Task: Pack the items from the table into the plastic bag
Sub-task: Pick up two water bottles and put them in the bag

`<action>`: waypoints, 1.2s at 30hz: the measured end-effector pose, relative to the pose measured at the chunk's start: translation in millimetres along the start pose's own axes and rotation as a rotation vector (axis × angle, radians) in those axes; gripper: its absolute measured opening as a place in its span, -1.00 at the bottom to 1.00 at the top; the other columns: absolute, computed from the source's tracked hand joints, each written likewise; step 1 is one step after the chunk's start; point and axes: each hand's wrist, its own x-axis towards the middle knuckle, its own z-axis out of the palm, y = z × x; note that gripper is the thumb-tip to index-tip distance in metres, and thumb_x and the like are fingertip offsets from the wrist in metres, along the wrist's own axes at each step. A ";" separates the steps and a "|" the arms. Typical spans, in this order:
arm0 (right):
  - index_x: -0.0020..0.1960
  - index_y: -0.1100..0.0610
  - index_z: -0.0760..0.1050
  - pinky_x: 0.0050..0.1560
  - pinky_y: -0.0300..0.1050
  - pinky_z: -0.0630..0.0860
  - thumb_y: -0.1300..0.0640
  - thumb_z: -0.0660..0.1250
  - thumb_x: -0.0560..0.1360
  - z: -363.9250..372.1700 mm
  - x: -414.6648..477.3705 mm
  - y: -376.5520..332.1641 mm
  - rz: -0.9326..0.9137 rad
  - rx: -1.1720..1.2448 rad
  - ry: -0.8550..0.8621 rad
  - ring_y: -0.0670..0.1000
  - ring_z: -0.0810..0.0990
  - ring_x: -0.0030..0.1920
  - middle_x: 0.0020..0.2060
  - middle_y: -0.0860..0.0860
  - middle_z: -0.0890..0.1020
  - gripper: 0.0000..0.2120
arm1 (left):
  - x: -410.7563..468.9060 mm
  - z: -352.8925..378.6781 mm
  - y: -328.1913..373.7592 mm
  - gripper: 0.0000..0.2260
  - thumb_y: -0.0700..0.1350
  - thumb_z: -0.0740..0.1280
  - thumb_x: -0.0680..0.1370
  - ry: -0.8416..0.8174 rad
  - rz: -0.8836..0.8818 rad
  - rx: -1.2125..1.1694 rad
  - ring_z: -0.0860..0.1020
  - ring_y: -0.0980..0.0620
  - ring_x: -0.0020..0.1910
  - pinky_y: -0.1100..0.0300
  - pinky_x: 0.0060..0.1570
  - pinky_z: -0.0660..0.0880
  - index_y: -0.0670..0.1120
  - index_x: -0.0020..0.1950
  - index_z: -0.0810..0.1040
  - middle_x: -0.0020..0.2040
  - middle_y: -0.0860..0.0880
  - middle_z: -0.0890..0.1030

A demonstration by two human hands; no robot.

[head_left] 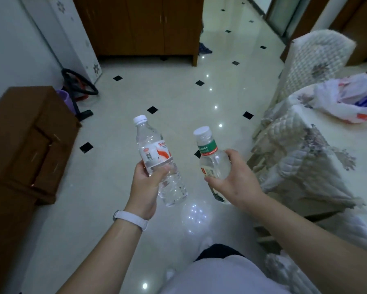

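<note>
1. Plastic bag (335, 107): it lay crumpled and white with red print on the table (360, 145) at the far right, its mouth slack, with something blue and purple showing inside.
2. The bottle with the orange-and-white label (155, 153) was not on the table. It was held up over the floor, clear with a white cap, with the cap end tipped away from the person.
3. The left hand (145, 187) had its fingers and thumb wrapped round that bottle's middle, just below the label. A white wristband (131, 218) sat on that wrist.
4. The bottle with the green label (209, 149) was shorter, also clear and white-capped. It was held beside the first but apart from it, nearer the table.
5. The right hand (235, 181) gripped it round the body from the right, thumb across the front and fingers curled behind.
6. A quilted floral cover (294, 149) draped a chair at the table's edge, close to the right hand. A second covered chair (311, 60) stood further back.
7. The glossy tiled floor (178, 92) with small black diamonds lay under both bottles.
8. A brown cardboard box (23, 134) stood at the left and a wooden cabinet (144, 24) against the far wall. A white flower-patterned appliance (72, 35) stood beside it, with a black hose (80, 81) coiled at its foot.
</note>
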 end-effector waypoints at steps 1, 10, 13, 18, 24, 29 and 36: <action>0.26 -0.02 0.32 -0.12 -0.12 0.45 -0.06 0.52 0.34 0.6 11.8 4.3 0.016 0.003 0.017 -0.02 0.58 -0.08 -0.01 -0.09 0.56 -0.41 | 14.5 5.4 -0.1 -0.44 -0.10 0.54 0.27 -0.023 -0.009 0.005 0.65 -0.17 -0.03 -0.27 0.11 0.54 -0.20 0.22 0.52 0.02 -0.19 0.67; 0.20 -0.06 0.33 -0.06 -0.02 0.54 -0.09 0.53 0.31 2.5 178.2 39.6 0.181 0.098 0.071 -0.06 0.58 -0.14 -0.08 -0.17 0.54 -0.43 | 160.6 71.6 17.8 -0.43 -0.10 0.61 0.28 -0.085 -0.036 0.141 0.68 -0.15 -0.02 -0.01 -0.01 0.62 -0.20 0.23 0.54 0.06 -0.19 0.68; 0.21 -0.02 0.34 -0.10 -0.05 0.51 -0.10 0.54 0.30 -4.0 245.6 41.6 0.162 0.133 0.078 -0.04 0.56 -0.09 -0.04 -0.14 0.53 -0.40 | 218.5 101.5 35.9 -0.50 -0.14 0.56 0.33 -0.079 -0.030 0.179 0.68 -0.11 -0.04 0.06 -0.09 0.62 -0.19 0.23 0.54 0.06 -0.18 0.69; 0.26 -0.02 0.32 -0.02 -0.02 0.52 -0.08 0.54 0.30 -45.9 338.8 45.3 0.164 0.161 0.152 -0.01 0.55 -0.01 0.04 -0.11 0.53 -0.37 | 304.9 164.7 73.4 -0.50 -0.16 0.57 0.31 -0.118 0.011 0.226 0.68 -0.12 -0.03 0.01 -0.03 0.59 -0.20 0.20 0.56 0.03 -0.16 0.70; 0.28 -0.04 0.30 0.02 -0.03 0.51 -0.09 0.54 0.31 -95.1 405.3 64.1 0.251 0.178 0.272 -0.02 0.55 0.03 0.05 -0.11 0.53 -0.35 | 372.9 234.7 91.0 -0.48 -0.09 0.54 0.27 -0.235 0.009 0.223 0.68 -0.10 -0.04 0.03 -0.04 0.59 -0.20 0.19 0.55 0.01 -0.14 0.70; 0.28 -0.02 0.31 -0.06 -0.04 0.51 -0.07 0.55 0.32 -98.5 447.3 88.2 0.369 0.171 0.310 0.00 0.55 0.01 0.04 -0.06 0.54 -0.36 | 442.2 281.4 85.1 -0.47 -0.09 0.57 0.27 -0.336 -0.074 0.290 0.67 -0.18 0.01 -0.14 0.09 0.59 -0.18 0.19 0.56 0.03 -0.16 0.69; 0.29 -0.06 0.31 -0.12 -0.04 0.58 -0.08 0.55 0.32 -100.6 536.6 97.7 0.552 0.129 0.415 -0.03 0.60 -0.06 0.03 -0.09 0.56 -0.36 | 561.8 345.7 85.0 -0.68 -0.25 0.47 0.44 -0.536 -0.166 0.312 0.69 -0.06 -0.10 0.02 -0.06 0.62 -0.18 0.17 0.56 -0.03 -0.10 0.71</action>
